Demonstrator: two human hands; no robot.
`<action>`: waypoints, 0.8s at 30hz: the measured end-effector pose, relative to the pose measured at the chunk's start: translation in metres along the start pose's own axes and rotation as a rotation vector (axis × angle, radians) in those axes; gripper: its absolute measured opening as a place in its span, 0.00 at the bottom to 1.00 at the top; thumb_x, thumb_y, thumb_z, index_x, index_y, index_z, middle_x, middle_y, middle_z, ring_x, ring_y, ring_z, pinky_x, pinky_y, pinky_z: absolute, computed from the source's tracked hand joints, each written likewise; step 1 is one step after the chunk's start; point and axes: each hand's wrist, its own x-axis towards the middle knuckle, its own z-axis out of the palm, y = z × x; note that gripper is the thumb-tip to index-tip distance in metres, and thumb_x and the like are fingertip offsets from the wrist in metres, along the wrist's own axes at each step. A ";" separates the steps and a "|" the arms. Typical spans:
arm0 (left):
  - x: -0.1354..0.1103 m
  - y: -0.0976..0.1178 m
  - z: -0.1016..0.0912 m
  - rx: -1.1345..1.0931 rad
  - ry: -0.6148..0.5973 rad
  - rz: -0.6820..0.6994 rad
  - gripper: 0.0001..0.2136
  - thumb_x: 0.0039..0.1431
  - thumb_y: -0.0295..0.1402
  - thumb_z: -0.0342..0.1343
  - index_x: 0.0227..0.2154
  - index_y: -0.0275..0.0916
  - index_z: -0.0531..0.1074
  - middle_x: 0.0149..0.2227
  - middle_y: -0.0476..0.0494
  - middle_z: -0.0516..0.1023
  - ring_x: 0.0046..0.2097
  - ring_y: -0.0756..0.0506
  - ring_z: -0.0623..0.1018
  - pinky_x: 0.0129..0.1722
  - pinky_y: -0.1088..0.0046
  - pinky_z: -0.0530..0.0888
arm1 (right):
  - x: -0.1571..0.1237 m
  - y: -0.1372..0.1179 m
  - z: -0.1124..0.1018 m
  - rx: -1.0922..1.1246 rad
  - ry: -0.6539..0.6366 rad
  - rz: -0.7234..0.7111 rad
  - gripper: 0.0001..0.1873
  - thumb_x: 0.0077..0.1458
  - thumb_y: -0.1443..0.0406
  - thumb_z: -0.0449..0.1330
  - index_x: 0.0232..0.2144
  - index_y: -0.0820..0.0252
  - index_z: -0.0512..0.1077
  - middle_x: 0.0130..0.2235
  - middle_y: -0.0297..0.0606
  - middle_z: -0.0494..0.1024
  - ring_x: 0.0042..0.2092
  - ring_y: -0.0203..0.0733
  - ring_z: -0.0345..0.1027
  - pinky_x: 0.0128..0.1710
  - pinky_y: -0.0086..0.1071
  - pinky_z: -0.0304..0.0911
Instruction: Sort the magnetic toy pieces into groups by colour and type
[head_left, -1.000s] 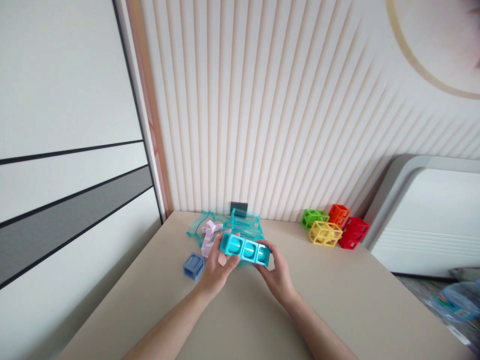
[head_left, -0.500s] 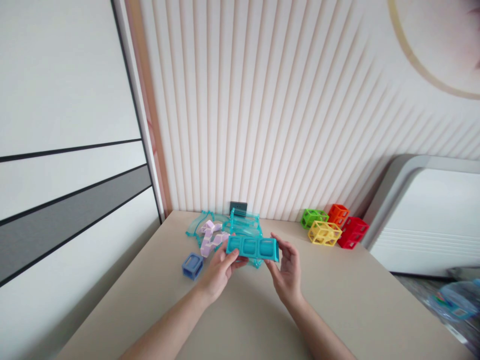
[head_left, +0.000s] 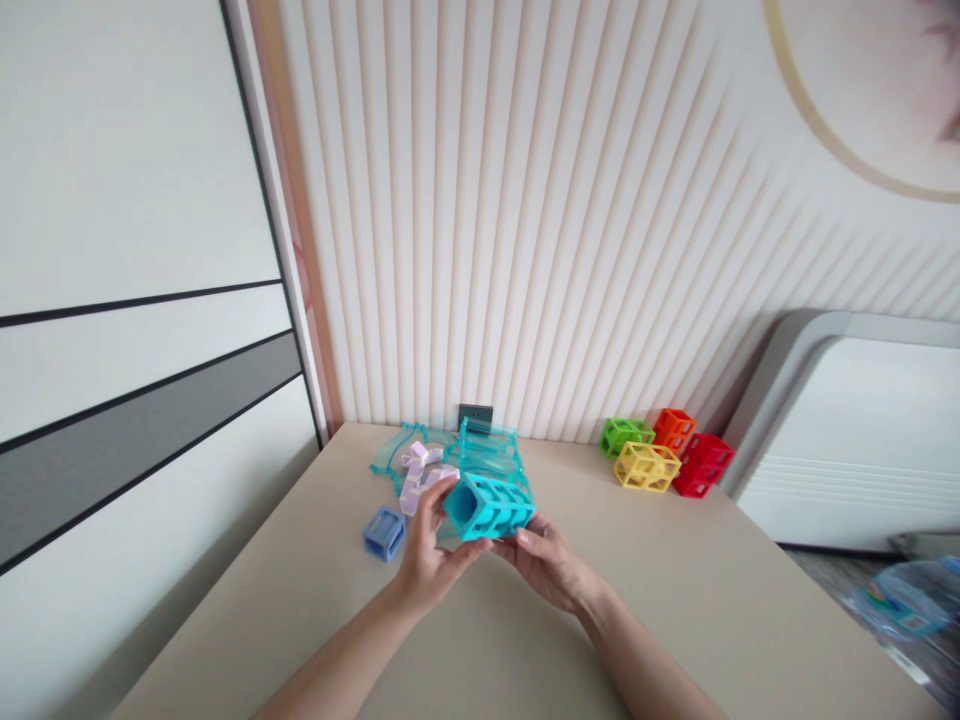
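Observation:
A teal toy block with square openings along its sides is held above the table between both hands. Its round-holed end is turned toward the left. My left hand grips that end, fingers behind and thumb below. Under the right end, my right hand is closed on the block with its thumb in front. Behind the hands lie clear teal track pieces and pale lilac connector pieces. A blue cube block rests on the table left of my left hand.
Green, orange, yellow and red blocks stand together at the table's back right. A black wall socket is behind the track pieces. A white-grey panel borders the right side.
Both hands have turned the teal block, so its round-holed end now shows at the left. My right hand has shifted from its right end to underneath it.

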 end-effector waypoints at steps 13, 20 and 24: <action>0.025 0.022 -0.008 0.177 -0.310 -0.035 0.11 0.61 0.41 0.63 0.45 0.47 0.81 0.67 0.43 0.64 0.66 0.33 0.66 0.66 0.54 0.64 | 0.000 -0.001 -0.023 -0.559 0.253 -0.388 0.16 0.54 0.49 0.68 0.27 0.53 0.81 0.59 0.40 0.75 0.62 0.58 0.66 0.58 0.51 0.67; 0.025 0.013 -0.010 0.126 -0.288 -0.070 0.12 0.57 0.42 0.67 0.43 0.47 0.81 0.58 0.42 0.75 0.59 0.36 0.73 0.60 0.60 0.70 | -0.002 0.001 -0.025 -0.614 0.176 -0.426 0.16 0.56 0.50 0.67 0.27 0.54 0.80 0.63 0.39 0.70 0.55 0.53 0.73 0.55 0.47 0.69; 0.024 0.011 -0.012 0.138 -0.305 -0.052 0.10 0.58 0.43 0.65 0.40 0.47 0.81 0.57 0.43 0.74 0.59 0.36 0.73 0.61 0.60 0.68 | -0.003 -0.004 -0.022 -0.640 0.155 -0.433 0.17 0.56 0.48 0.66 0.30 0.53 0.81 0.65 0.40 0.68 0.59 0.56 0.69 0.57 0.48 0.67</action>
